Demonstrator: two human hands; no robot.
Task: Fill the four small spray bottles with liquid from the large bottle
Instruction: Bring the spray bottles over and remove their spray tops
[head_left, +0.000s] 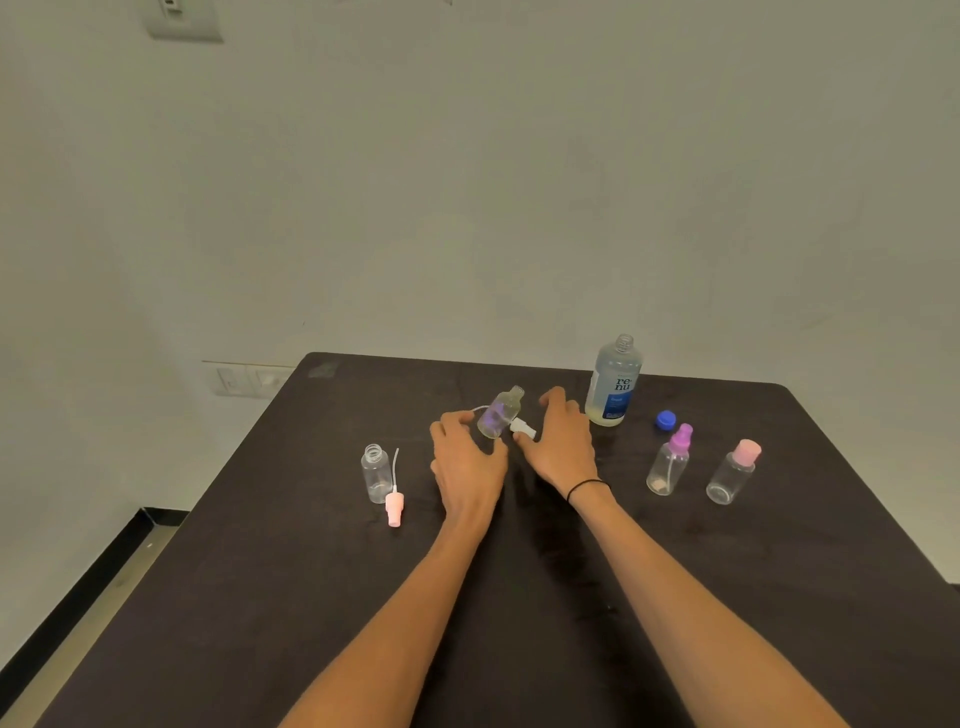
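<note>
My left hand (467, 460) is shut on a small clear bottle (500, 414), holding it tilted and uncapped just above the dark table (519, 597). Its white spray head (522, 427) lies behind it, and the thin tube runs left past the bottle. My right hand (563, 441) has its fingers spread, with the thumb tip touching that spray head. The large bottle (613, 384) stands open at the back right, its blue cap (666, 420) on the table beside it. At the left stands another open small bottle (376, 473), its pink spray head (395, 506) lying next to it.
To the right stand a small bottle with a purple sprayer (670, 462) and one with a pink cap (733, 473), both closed. The table's back edge meets a plain wall. The floor drops away past the table's left edge.
</note>
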